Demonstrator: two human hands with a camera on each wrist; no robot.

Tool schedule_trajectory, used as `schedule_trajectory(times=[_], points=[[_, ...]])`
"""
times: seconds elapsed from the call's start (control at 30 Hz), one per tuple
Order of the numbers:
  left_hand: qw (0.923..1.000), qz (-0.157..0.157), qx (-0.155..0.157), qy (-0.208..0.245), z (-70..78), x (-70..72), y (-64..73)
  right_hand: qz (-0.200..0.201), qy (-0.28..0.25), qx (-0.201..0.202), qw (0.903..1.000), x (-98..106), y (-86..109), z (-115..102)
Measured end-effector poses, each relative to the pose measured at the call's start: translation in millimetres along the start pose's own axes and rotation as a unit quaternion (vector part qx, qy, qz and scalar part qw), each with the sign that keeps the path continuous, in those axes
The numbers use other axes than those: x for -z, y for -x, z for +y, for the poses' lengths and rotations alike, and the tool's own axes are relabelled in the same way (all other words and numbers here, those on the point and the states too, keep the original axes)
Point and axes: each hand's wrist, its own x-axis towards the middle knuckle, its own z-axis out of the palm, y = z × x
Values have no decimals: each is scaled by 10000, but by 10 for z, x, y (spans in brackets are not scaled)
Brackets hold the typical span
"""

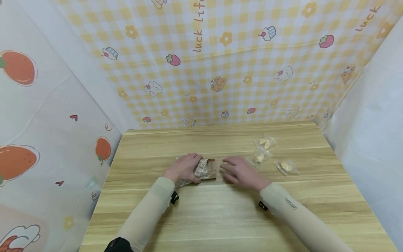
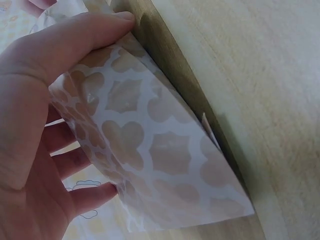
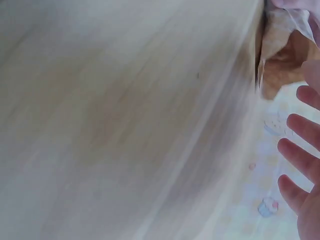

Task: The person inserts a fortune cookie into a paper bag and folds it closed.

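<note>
A paper bag (image 1: 201, 170) with a white-and-tan quatrefoil print lies on its side on the table, its brown-lined mouth facing right. My left hand (image 1: 185, 168) grips it, the thumb along the near side and the fingers over the far side. In the left wrist view the bag's printed face (image 2: 145, 140) fills the middle, slightly creased. My right hand (image 1: 241, 172) hovers just right of the mouth, holding nothing, fingers spread and loosely bent. The right wrist view shows those fingers (image 3: 302, 157) below the bag's brown opening (image 3: 285, 62). The inside of the bag is mostly hidden.
Three small clear packets with pale yellow pieces lie beyond my right hand: a back packet (image 1: 266, 141), a middle packet (image 1: 259, 157) and a right packet (image 1: 286, 166). The wood-grain table (image 1: 214, 217) meets a checked cloth wall (image 1: 201, 70) behind and white side walls.
</note>
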Motion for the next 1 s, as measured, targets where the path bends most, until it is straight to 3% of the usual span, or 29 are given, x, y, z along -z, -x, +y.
schedule_trajectory(times=[0.17,0.37,0.67,1.0], points=[[10000,-27,-38,30,4,5,2,245,166,-186,9994,156,157,128],[9999,-77,-38,57,11,2,4,508,550,-306,9967,376,335,431],[9999,-99,-47,96,-7,2,0,-197,606,-1108,9918,674,564,816],[9997,-171,-45,146,7,24,0,-1090,796,-980,9860,682,639,965]])
